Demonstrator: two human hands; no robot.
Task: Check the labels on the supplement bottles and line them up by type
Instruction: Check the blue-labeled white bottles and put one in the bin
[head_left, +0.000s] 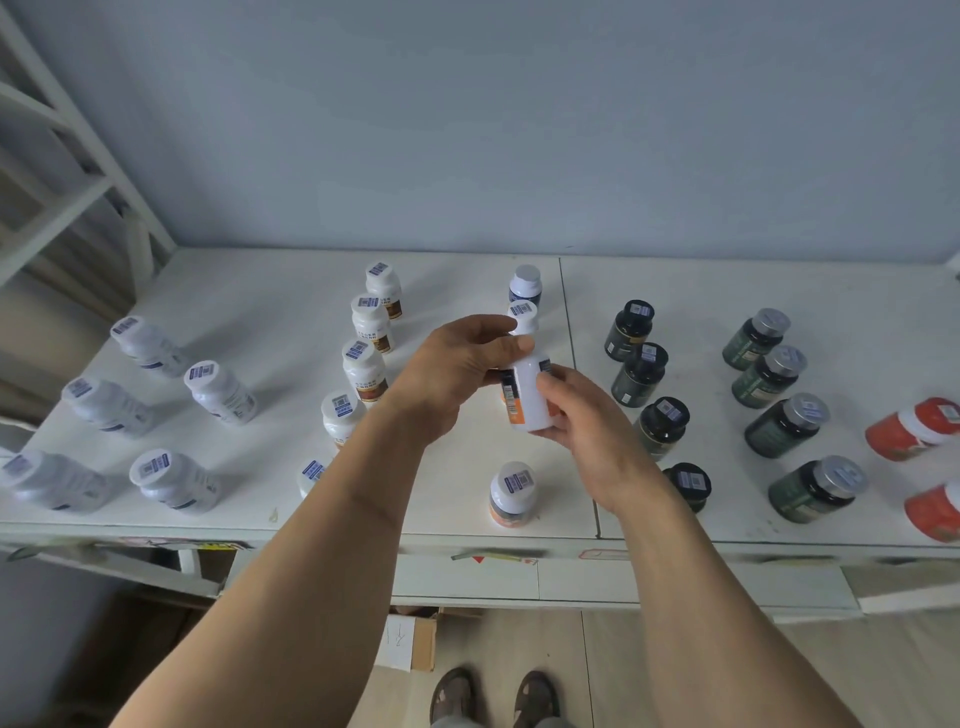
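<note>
you face a white table (260, 291) against a pale blue wall (467, 130), bottles standing in columns. your left hand (457, 364) and right hand (582, 410) both grip a white orange-labelled bottle (527, 395), raised above the table's middle.

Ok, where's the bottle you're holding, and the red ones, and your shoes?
Held white bottle (530, 400): head view, on its white side.
Red bottles (906, 434): head view, right table edge, on the upper one's red label.
Sandals (453, 699): head view, bottom, on the left sandal.
</note>
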